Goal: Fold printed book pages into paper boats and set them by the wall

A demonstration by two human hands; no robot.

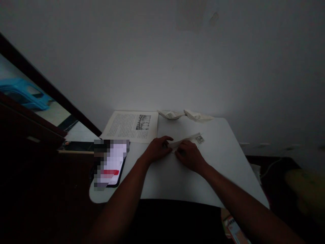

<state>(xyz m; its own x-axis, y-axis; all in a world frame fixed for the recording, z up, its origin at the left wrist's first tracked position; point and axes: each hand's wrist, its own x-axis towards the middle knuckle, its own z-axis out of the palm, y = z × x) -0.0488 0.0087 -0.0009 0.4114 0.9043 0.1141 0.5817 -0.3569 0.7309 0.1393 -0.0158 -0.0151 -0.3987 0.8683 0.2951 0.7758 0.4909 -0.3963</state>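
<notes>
A folded piece of printed paper (190, 138) lies at the middle of the white table, between my two hands. My left hand (159, 148) has its fingers closed on the paper's left end, the index finger curving above it. My right hand (188, 154) presses its bent fingers on the paper's near edge, hiding part of it. A small printed picture shows at the paper's right end. Against the wall stand two folded paper boats, one on the left (171, 115) and one on the right (198, 116).
Flat printed sheets (129, 126) lie at the white table's (162, 183) back left. A lit phone (114, 166) rests at the left edge. A wall rises behind the table. A mirror (61, 108) leans at the left; a yellowish object (307, 189) is at the right.
</notes>
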